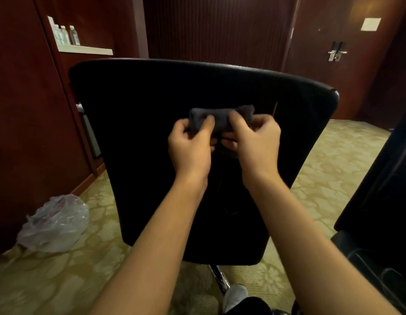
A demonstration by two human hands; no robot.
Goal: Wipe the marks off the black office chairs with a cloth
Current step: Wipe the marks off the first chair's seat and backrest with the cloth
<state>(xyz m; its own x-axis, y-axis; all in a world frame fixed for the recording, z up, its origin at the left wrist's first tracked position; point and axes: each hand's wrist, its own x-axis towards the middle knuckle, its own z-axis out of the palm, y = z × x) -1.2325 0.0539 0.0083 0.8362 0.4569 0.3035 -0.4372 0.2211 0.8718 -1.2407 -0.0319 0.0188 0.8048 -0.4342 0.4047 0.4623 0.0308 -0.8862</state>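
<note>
The back of a black office chair [138,105] fills the middle of the view, its backrest facing me. In front of it I hold a dark grey cloth [220,117], bunched into a short roll. My left hand [191,144] grips the cloth's left end with thumb on top. My right hand [256,139] grips its right end, fingers curled round it. Both hands are close together, level with the middle of the backrest. Whether the cloth touches the chair I cannot tell.
A second black chair [379,189] stands at the right edge. A crumpled plastic bag [54,223] lies on the patterned carpet at the left. Water bottles [65,35] stand on a white shelf in the wood-panelled wall. A door [338,51] is at the back right.
</note>
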